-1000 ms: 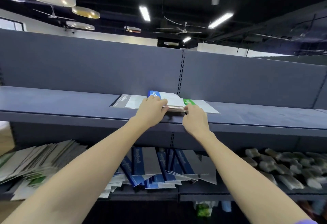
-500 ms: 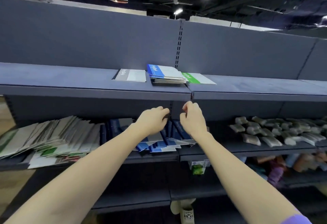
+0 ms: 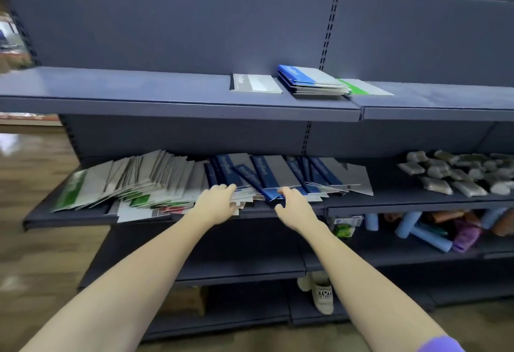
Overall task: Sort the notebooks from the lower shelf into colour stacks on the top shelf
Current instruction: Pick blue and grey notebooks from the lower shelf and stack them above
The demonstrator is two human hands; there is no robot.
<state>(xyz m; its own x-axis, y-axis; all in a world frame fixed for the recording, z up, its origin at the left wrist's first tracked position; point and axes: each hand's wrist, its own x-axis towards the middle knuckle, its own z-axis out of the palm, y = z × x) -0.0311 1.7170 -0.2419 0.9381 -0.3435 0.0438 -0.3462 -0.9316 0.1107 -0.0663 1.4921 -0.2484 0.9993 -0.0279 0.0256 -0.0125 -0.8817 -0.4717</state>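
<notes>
From the head camera, the right hand (image 3: 295, 207) pinches the near end of a dark-blue-spined grey notebook (image 3: 257, 182) in the leaning row on the dark lower shelf (image 3: 69, 219). The left hand (image 3: 215, 203), fingers loosely curled, rests on fanned notebooks beside it. The blue-covered stack (image 3: 311, 80) lies on the grey-blue top shelf (image 3: 139, 96).

Grey packets (image 3: 456, 172) (right shelf), coloured rolls (image 3: 425, 230) below, shoe (image 3: 324, 296).
</notes>
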